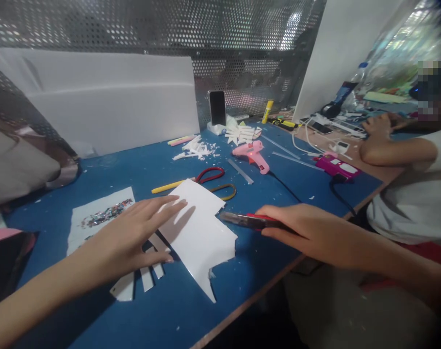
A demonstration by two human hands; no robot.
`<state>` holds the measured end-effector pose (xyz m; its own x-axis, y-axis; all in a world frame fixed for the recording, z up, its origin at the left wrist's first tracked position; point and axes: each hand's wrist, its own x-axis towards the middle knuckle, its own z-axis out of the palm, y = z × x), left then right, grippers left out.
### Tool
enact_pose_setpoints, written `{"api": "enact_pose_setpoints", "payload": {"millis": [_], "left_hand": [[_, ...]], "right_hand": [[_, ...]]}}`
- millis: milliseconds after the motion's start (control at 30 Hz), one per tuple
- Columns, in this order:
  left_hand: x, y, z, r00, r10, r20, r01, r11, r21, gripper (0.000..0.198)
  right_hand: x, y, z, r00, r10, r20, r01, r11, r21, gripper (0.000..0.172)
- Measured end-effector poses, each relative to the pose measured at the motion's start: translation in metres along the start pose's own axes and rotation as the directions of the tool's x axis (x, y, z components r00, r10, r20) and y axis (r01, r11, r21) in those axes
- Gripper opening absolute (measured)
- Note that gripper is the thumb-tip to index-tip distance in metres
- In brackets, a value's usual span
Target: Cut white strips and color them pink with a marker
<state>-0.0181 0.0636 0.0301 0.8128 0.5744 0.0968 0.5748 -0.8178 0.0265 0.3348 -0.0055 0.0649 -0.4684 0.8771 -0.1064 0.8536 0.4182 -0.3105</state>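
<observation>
My left hand is open, fingers stretched over the left edge of a white sheet with jagged cut edges. The fingers' shadow falls on the sheet; whether the fingertips touch it I cannot tell. My right hand is closed around a red-and-grey utility knife, its tip close to the sheet's notched right side. Cut white strips lie below my left hand. Scissors with red and dark yellow handle loops are partly under the sheet, beside a yellow pen.
A pink glue gun with a black cord rests behind, near clear glue sticks and white scraps. A phone stands at the back. Shiny bits lie on a paper at left. Another person's arm is at right.
</observation>
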Motion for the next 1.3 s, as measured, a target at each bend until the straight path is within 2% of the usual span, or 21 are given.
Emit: {"api": "enact_pose_setpoints", "payload": {"millis": [67, 167, 367, 467, 533, 633, 733, 833, 933, 1033, 1200, 1300], "left_hand": [[-0.003, -0.001, 0.003, 1.000, -0.027, 0.008, 0.027, 1.000, 0.010, 0.085], [-0.006, -0.005, 0.006, 0.998, -0.057, 0.008, 0.057, 0.998, 0.026, 0.087], [-0.004, -0.011, 0.006, 0.998, -0.059, 0.000, 0.059, 0.998, 0.018, 0.079], [-0.003, -0.009, 0.005, 0.999, -0.049, -0.014, 0.049, 0.999, -0.005, 0.069], [-0.003, -0.006, 0.006, 0.999, -0.045, -0.026, 0.044, 0.999, -0.027, 0.065], [-0.002, -0.003, 0.007, 0.999, -0.031, -0.039, 0.028, 0.997, -0.074, 0.062], [-0.001, -0.002, 0.006, 0.999, -0.022, -0.050, 0.016, 0.992, -0.124, 0.058], [-0.003, -0.004, 0.002, 0.995, -0.057, -0.077, 0.045, 0.987, -0.157, 0.046], [-0.011, -0.004, -0.002, 0.993, -0.078, -0.089, 0.061, 0.981, -0.182, 0.030], [-0.021, 0.005, -0.002, 0.998, -0.043, -0.053, 0.031, 0.977, -0.210, 0.022], [-0.027, 0.027, 0.001, 1.000, -0.023, -0.003, 0.021, 0.968, -0.251, 0.026], [-0.024, 0.031, -0.002, 1.000, -0.015, -0.006, 0.012, 0.957, -0.290, 0.028]], "right_hand": [[0.021, 0.005, 0.003, 0.995, 0.025, 0.093, -0.046, 0.971, 0.234, 0.034], [0.042, 0.009, 0.012, 0.972, 0.099, 0.211, -0.193, 0.851, 0.488, 0.040], [0.060, -0.002, 0.024, 0.974, -0.004, 0.229, -0.157, 0.713, 0.683, 0.029], [0.063, -0.009, 0.030, 0.958, -0.040, 0.283, -0.197, 0.624, 0.756, 0.035], [0.062, -0.013, 0.035, 0.951, -0.044, 0.305, -0.222, 0.587, 0.779, 0.037], [0.061, -0.018, 0.040, 0.950, -0.025, 0.312, -0.240, 0.583, 0.776, 0.034], [0.060, -0.024, 0.043, 0.968, 0.021, 0.250, -0.204, 0.649, 0.733, 0.031], [0.060, -0.027, 0.041, 0.984, 0.066, 0.164, -0.159, 0.744, 0.649, 0.028], [0.060, -0.027, 0.038, 0.982, 0.085, 0.171, -0.172, 0.777, 0.605, 0.024], [0.061, -0.025, 0.039, 0.966, 0.077, 0.247, -0.222, 0.736, 0.640, 0.027], [0.065, -0.027, 0.043, 0.948, 0.048, 0.316, -0.271, 0.646, 0.714, 0.038], [0.065, -0.030, 0.044, 0.947, 0.030, 0.321, -0.273, 0.604, 0.749, 0.040]]}}
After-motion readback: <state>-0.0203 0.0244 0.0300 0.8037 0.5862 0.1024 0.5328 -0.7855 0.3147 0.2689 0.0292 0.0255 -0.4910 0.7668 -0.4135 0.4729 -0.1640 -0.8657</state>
